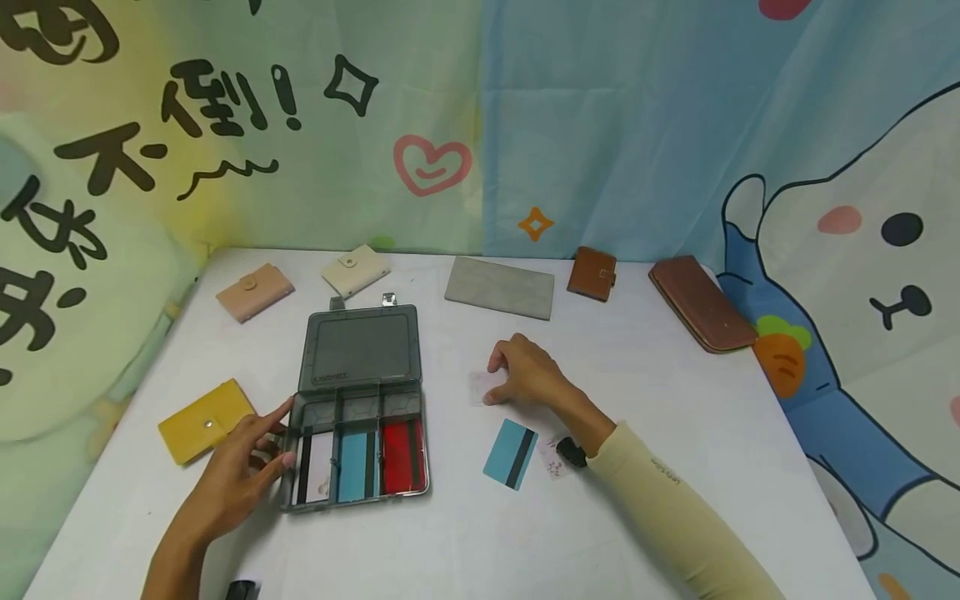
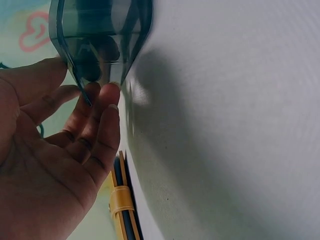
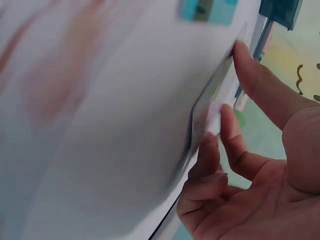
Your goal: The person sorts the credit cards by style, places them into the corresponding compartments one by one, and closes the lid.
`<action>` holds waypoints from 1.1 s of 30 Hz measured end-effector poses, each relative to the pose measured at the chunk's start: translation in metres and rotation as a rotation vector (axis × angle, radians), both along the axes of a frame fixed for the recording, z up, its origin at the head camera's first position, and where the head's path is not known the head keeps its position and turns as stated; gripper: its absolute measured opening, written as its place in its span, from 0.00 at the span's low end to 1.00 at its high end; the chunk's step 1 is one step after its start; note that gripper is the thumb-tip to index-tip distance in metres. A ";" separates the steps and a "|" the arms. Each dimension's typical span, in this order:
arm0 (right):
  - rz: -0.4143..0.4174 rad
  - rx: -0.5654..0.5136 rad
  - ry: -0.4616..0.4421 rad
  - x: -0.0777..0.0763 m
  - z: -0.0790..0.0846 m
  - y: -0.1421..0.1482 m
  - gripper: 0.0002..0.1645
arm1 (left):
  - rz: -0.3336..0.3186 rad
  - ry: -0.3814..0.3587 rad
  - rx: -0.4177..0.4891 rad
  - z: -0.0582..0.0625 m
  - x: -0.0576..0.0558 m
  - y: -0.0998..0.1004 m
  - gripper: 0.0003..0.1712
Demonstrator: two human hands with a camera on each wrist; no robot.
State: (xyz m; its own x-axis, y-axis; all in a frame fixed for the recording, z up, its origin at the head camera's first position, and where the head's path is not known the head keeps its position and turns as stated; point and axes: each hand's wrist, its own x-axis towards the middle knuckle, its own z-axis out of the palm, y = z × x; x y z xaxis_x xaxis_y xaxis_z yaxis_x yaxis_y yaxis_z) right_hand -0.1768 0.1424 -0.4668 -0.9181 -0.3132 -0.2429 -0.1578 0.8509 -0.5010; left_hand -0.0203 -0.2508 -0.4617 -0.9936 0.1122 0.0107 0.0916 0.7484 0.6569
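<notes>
A dark translucent storage box (image 1: 362, 346) stands with its lid tipped back. Its front compartments contain a white card (image 1: 321, 454), a blue card (image 1: 352, 467) and a red card (image 1: 397, 454). My left hand (image 1: 238, 471) grips the box's left side, thumb and fingers at its edge; the left wrist view shows the fingertips at the box's corner (image 2: 102, 50). To the right of the box, my right hand (image 1: 531, 373) pinches a pale card (image 1: 480, 385) by its edges, low over the table. In the right wrist view that card (image 3: 212, 95) is tilted between thumb and fingers.
A blue striped card (image 1: 510, 454) and a pale patterned card (image 1: 555, 460), partly hidden by the right wrist's black camera, lie nearby. Yellow (image 1: 206, 421), pink (image 1: 255, 292), cream (image 1: 356, 270), grey (image 1: 500, 287), brown (image 1: 592, 273) and dark-brown (image 1: 701, 302) wallets lie around.
</notes>
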 end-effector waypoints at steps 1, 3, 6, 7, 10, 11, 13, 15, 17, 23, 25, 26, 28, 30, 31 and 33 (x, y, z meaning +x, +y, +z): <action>0.010 -0.017 0.001 0.001 0.000 -0.002 0.24 | 0.000 0.002 0.002 0.000 0.000 0.000 0.45; 0.026 -0.070 0.004 0.004 0.002 -0.005 0.19 | 0.000 0.000 0.001 0.000 0.000 0.000 0.45; 0.034 -0.178 0.039 0.007 0.004 -0.010 0.10 | 0.001 -0.001 0.001 0.000 0.000 0.000 0.44; 0.033 -0.220 0.055 0.008 0.006 -0.011 0.08 | 0.000 0.000 0.002 0.000 0.000 0.000 0.44; 0.031 -0.340 0.098 0.012 0.008 -0.016 0.11 | 0.000 -0.005 0.005 0.001 0.000 0.000 0.44; 0.029 -0.380 0.103 0.013 0.009 -0.018 0.15 | 0.000 -0.006 0.004 0.001 0.000 0.000 0.44; 0.032 -0.466 0.085 0.016 0.010 -0.023 0.21 | 0.000 -0.011 0.007 0.001 0.000 0.000 0.44; 0.035 -0.552 0.044 0.022 0.012 -0.030 0.26 | 0.000 -0.017 0.003 0.002 0.000 0.000 0.44; 0.040 -0.631 -0.008 0.030 0.013 -0.039 0.28 | 0.002 -0.022 -0.001 0.002 0.000 -0.001 0.44; 0.076 -0.789 -0.151 0.059 0.019 -0.071 0.27 | 0.005 -0.024 -0.007 0.002 -0.001 -0.001 0.45; 0.098 -0.813 -0.185 0.067 0.020 -0.081 0.27 | 0.007 -0.032 0.000 0.003 -0.001 -0.001 0.45; 0.109 -0.822 -0.197 0.071 0.019 -0.086 0.28 | 0.008 -0.036 0.003 0.002 -0.001 -0.001 0.45; 0.135 -0.832 -0.215 0.076 0.019 -0.096 0.27 | 0.012 -0.048 0.010 0.002 -0.002 0.000 0.45; 0.158 -0.835 -0.232 0.081 0.018 -0.106 0.27 | 0.013 -0.058 0.013 0.002 -0.002 0.000 0.45; 0.171 -0.836 -0.239 0.083 0.018 -0.111 0.27 | 0.014 -0.061 0.013 0.001 -0.002 0.000 0.45; 0.195 -0.838 -0.255 0.086 0.019 -0.120 0.27 | 0.015 -0.062 0.013 0.001 -0.002 0.000 0.45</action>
